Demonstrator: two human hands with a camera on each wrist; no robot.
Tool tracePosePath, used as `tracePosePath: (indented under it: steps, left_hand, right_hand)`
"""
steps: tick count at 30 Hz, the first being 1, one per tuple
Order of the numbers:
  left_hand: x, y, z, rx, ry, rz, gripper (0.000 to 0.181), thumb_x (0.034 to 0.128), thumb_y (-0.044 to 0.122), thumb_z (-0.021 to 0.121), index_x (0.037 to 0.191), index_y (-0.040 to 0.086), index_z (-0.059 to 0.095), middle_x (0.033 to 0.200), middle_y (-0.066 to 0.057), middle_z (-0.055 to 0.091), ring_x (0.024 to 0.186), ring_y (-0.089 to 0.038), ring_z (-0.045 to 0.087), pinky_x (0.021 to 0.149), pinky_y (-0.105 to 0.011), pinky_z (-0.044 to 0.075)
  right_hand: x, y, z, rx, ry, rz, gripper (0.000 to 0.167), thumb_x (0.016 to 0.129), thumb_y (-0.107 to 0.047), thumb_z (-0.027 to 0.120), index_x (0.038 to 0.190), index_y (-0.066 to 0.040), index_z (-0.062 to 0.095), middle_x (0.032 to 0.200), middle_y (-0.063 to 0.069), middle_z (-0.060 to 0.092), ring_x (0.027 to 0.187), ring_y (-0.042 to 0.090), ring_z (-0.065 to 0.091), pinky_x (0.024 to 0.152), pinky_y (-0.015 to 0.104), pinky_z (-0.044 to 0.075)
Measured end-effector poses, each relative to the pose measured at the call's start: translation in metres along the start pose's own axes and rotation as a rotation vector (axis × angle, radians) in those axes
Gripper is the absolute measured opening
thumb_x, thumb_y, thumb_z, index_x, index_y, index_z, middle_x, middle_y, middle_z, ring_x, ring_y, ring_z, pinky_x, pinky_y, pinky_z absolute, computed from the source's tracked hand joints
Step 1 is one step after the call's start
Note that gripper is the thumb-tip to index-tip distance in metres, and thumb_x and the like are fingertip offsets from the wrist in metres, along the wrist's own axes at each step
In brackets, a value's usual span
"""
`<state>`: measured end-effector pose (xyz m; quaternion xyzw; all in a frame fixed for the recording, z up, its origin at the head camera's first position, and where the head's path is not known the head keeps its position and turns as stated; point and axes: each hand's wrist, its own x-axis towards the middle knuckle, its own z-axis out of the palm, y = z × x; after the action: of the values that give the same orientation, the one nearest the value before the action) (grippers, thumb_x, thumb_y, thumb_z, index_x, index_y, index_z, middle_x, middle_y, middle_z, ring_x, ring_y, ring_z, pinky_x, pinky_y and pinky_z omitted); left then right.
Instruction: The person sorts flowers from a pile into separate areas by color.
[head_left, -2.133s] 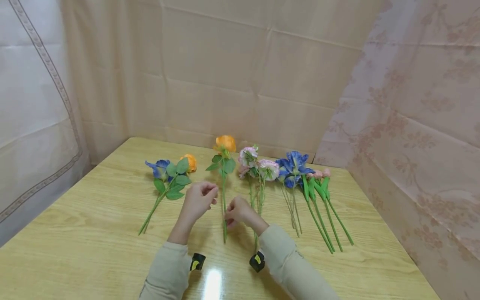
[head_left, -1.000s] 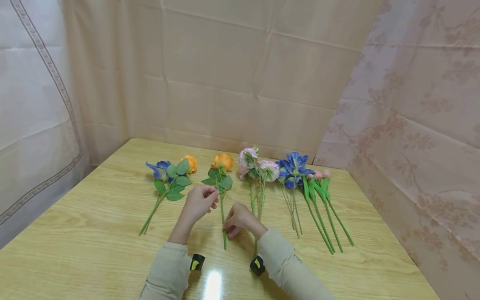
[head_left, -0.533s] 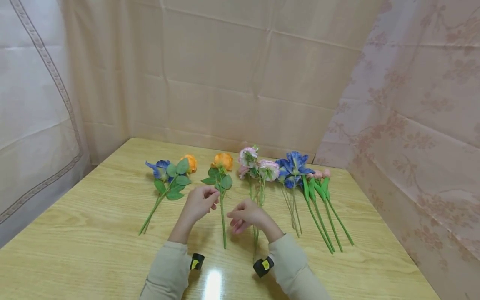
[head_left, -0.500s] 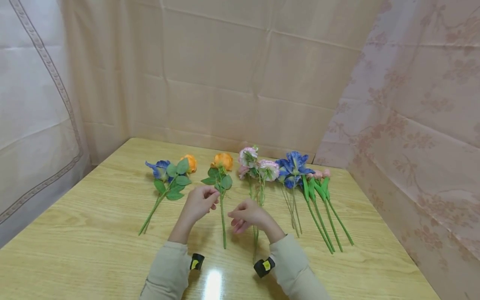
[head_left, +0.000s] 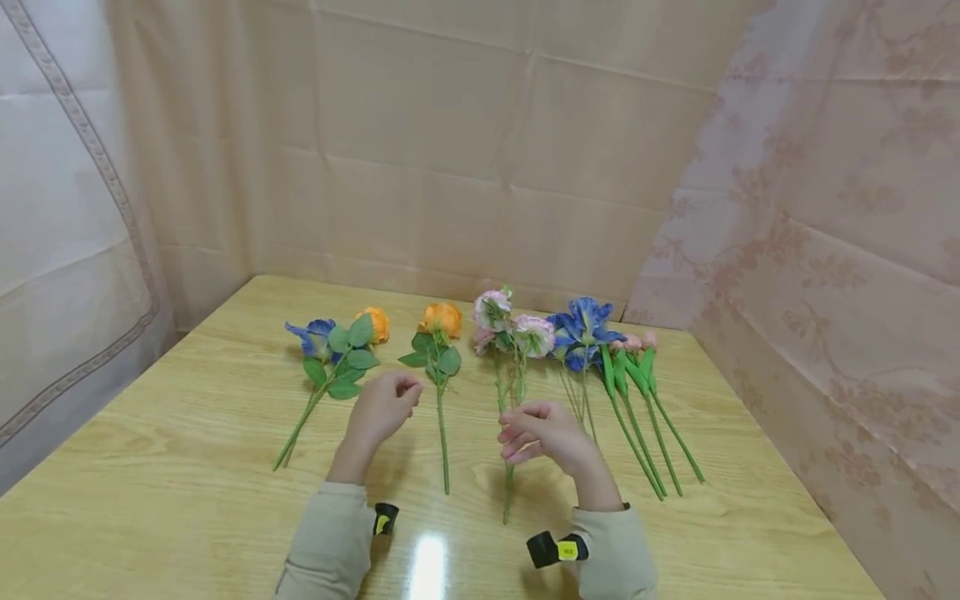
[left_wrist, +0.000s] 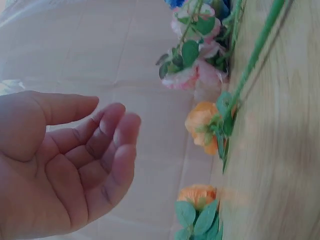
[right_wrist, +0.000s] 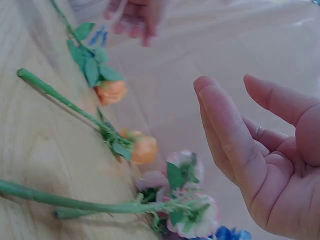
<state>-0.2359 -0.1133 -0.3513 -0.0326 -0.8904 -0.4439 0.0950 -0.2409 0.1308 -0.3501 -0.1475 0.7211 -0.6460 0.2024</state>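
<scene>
An orange rose (head_left: 441,321) with green leaves lies on the table, its stem pointing toward the person. My left hand (head_left: 381,408) hovers left of that stem, fingers loosely bent with nothing in them; the left wrist view shows the palm and a gap between thumb and fingers. My right hand (head_left: 551,435) is raised over the stems of the pink-and-white flowers (head_left: 513,329). In the right wrist view its fingers (right_wrist: 227,125) are fairly straight, thumb apart, and hold nothing. It covers part of those stems in the head view.
At left lie a blue flower (head_left: 313,340) and a second orange rose (head_left: 375,323), stems crossing. On the right are blue flowers (head_left: 585,329) and several pink tulips (head_left: 633,342) with green stems. The wooden table (head_left: 187,467) meets a beige curtain (head_left: 420,150) behind.
The orange rose was lowered toward the person and my right hand let go of its stem. That hand then moved right, over the pink-and-white flowers' stems. My left hand shifted slightly left.
</scene>
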Motion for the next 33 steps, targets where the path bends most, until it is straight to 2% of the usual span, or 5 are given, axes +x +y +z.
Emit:
tracePosePath:
  steps: [8, 11, 16, 23, 33]
  left_hand:
    - [0.005, -0.019, -0.022, 0.293, 0.007, -0.073, 0.020, 0.0883, 0.015, 0.054, 0.094, -0.002, 0.064, 0.082, -0.011, 0.062, 0.069, -0.022, 0.057, 0.054, -0.035, 0.045]
    - [0.010, -0.028, -0.034, 0.362, 0.005, -0.137, 0.021, 0.0883, 0.014, 0.053, 0.076, 0.000, 0.062, 0.067, -0.007, 0.056, 0.059, -0.019, 0.051, 0.048, -0.031, 0.040]
    - [0.014, -0.043, -0.050, 0.403, 0.009, -0.240, 0.040, 0.0857, 0.009, 0.050, 0.049, 0.012, 0.034, 0.048, 0.002, 0.027, 0.046, -0.012, 0.028, 0.042, -0.024, 0.025]
    - [0.016, -0.060, -0.056, 0.411, 0.010, -0.299, 0.013, 0.0819, 0.003, 0.049, 0.080, -0.008, 0.057, 0.079, -0.022, 0.056, 0.072, -0.033, 0.056, 0.052, -0.040, 0.045]
    - [0.026, -0.074, -0.052, 0.441, -0.050, -0.344, 0.023, 0.0808, -0.004, 0.046, 0.101, -0.013, 0.053, 0.094, -0.031, 0.054, 0.083, -0.041, 0.055, 0.060, -0.047, 0.046]
  right_hand:
    - [-0.016, -0.004, -0.010, 0.021, 0.025, -0.046, 0.032, 0.090, -0.017, 0.054, 0.103, 0.013, 0.056, 0.077, 0.009, 0.063, 0.064, 0.018, 0.063, 0.062, 0.036, 0.052]
    - [-0.019, -0.004, -0.012, 0.020, 0.041, -0.049, 0.034, 0.090, -0.018, 0.055, 0.104, 0.013, 0.055, 0.076, 0.009, 0.063, 0.064, 0.018, 0.063, 0.062, 0.036, 0.052]
    - [-0.022, -0.002, -0.014, 0.034, 0.043, -0.050, 0.027, 0.090, -0.018, 0.055, 0.100, 0.006, 0.059, 0.076, 0.009, 0.063, 0.064, 0.018, 0.063, 0.062, 0.036, 0.052]
    - [-0.022, 0.001, -0.016, 0.049, 0.014, -0.067, 0.032, 0.090, -0.017, 0.054, 0.103, 0.013, 0.055, 0.077, 0.008, 0.063, 0.065, 0.017, 0.063, 0.061, 0.034, 0.052]
    - [-0.023, 0.000, -0.014, 0.053, 0.015, -0.063, 0.032, 0.090, -0.014, 0.053, 0.103, 0.015, 0.053, 0.077, 0.008, 0.063, 0.065, 0.017, 0.063, 0.061, 0.034, 0.052]
